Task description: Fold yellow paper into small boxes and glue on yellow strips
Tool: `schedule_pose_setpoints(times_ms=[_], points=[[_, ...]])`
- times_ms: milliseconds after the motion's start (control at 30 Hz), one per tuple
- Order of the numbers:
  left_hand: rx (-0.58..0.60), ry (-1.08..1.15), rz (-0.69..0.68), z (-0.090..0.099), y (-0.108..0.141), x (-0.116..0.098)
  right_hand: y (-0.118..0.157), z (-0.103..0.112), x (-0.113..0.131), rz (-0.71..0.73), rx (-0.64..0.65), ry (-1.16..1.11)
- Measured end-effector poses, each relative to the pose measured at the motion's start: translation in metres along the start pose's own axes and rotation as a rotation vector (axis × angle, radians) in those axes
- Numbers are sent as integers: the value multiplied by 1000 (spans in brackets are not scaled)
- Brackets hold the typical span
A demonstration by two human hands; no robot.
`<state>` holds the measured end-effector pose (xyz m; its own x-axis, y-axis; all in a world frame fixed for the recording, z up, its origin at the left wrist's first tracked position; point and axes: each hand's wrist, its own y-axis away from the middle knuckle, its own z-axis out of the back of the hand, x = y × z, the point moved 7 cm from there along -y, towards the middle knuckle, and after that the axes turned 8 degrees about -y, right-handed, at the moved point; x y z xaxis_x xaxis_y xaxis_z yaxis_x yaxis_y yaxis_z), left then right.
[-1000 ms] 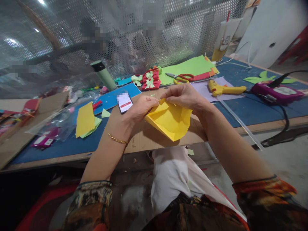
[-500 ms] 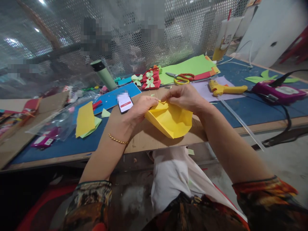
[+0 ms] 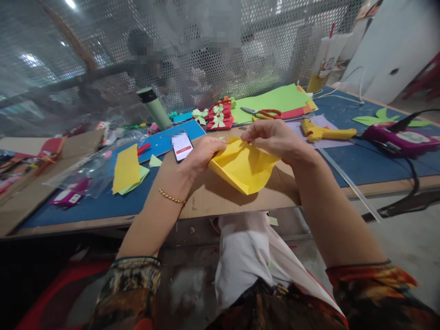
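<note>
The left hand (image 3: 206,153) was pinching the left edge of a folded yellow paper (image 3: 244,167), with the thumb and the fingers pressed together on it. The right hand (image 3: 275,137) was pinching the upper edge of the same paper, a little apart from the left hand. The yellow paper was in the air, open like a shallow pocket, above a brown cardboard (image 3: 206,199) at the front of the blue table (image 3: 92,211). A phone (image 3: 182,147) lay just beside the left hand. Beyond the right hand were scissors (image 3: 263,113), and to its right lay a yellow glue gun (image 3: 326,133).
</note>
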<state>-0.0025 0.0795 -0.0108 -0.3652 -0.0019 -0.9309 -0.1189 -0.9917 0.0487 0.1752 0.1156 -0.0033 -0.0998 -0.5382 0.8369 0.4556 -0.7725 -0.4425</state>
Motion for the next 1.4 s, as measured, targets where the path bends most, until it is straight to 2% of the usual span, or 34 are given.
schedule_pose_setpoints(times_ms=[133, 233, 400, 567, 667, 900, 1100, 1400], points=[[-24, -34, -28, 5, 0, -3, 3, -12, 8, -13, 138, -10], [25, -48, -22, 3, -3, 2, 1, -14, 10, 32, 99, 46], [194, 15, 66, -6, -5, 16, -2, -17, 4, 39, 49, 55], [250, 108, 44, -6, -5, 15, 0, -18, 9, 135, 66, 156], [244, 162, 42, -4, -6, 16, 1, -17, 12, 172, 42, 209], [177, 118, 90, -1, -5, 16, 5, -16, 18, 233, 36, 238], [215, 119, 116, -2, -3, 12, 4, -17, 21, 270, 80, 314], [274, 76, 150, -2, -1, 10, 4, -16, 20, 295, 76, 252]])
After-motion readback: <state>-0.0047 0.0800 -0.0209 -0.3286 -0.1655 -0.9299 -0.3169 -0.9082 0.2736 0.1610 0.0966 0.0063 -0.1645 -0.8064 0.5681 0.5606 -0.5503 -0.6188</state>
